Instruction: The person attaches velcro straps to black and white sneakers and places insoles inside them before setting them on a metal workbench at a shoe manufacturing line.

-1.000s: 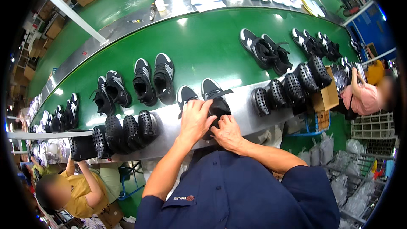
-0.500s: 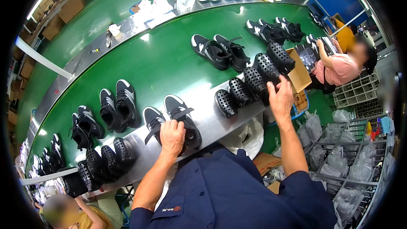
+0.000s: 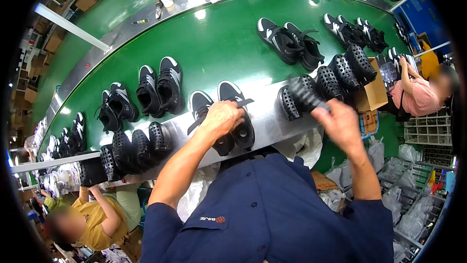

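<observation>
My left hand is closed at the collar and strap of the right-hand black sneaker, which has a white-edged toe. Its mate, another black sneaker, lies close on the left, partly under my wrist. A dark piece with a pale round spot shows at the right-hand shoe's opening. Over the metal table edge my right hand, blurred, grips the near end of a perforated black shoe tree, smeared by motion. More perforated shoe trees stand in a row beside it.
The green belt carries more sneaker pairs. Left along the metal edge stand several shoe trees. At right are an open cardboard box, a rack of bagged items and a person in pink. A person in yellow works lower left.
The view has shifted, so the table sits further right and higher. My right hand has moved from the row's far shoe trees toward the nearer ones, and one tree now blurs with motion.
</observation>
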The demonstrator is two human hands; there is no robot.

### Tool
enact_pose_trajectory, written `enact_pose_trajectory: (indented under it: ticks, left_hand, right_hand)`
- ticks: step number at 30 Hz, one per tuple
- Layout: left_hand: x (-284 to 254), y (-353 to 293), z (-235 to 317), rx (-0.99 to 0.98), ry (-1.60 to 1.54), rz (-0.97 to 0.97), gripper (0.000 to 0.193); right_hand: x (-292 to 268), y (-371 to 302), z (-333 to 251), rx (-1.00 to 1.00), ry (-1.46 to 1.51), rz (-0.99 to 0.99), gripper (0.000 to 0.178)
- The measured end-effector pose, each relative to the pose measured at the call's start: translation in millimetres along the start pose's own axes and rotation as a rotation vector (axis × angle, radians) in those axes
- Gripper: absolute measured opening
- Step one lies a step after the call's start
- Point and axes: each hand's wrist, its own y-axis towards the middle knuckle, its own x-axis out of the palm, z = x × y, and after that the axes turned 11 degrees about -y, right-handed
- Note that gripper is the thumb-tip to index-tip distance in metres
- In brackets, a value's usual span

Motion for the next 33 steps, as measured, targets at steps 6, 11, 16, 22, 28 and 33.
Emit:
enact_pose_trajectory:
  ticks: [6,11,16,22,28,33]
  left_hand:
    - [13.2,15.7,-34.5,-0.137,-0.601,0.101,0.026]
    - [15.9,11.7,-52.9,-0.255,-0.944,-0.017,0.027]
    - [25.4,41.2,-45.6,-0.234,-1.182,-0.039,0.028]
    - [26.4,10.0,-5.1,-0.159,-0.444,0.398,0.05]
    - [69.4,2.9,27.6,-0.638,-0.428,0.364,0.091]
    - [65.1,2.8,29.7,-0.644,-0.334,0.437,0.072]
  right_hand:
    - [67.2,-24.9,-80.9,-0.059,0.228,-0.616,0.061]
    - [106.4,-3.4,-103.3,-0.054,0.067,-0.449,0.057]
    - [215.0,5.2,-137.9,-0.05,-0.133,-0.054,0.03]
    - [192.7,-3.2,-85.5,-0.212,0.065,0.199,0.048]
    - [211.1,39.3,-102.8,-0.069,0.018,-0.196,0.034]
    - [252.0,43.8,-97.8,0.017,0.07,-0.13,0.028]
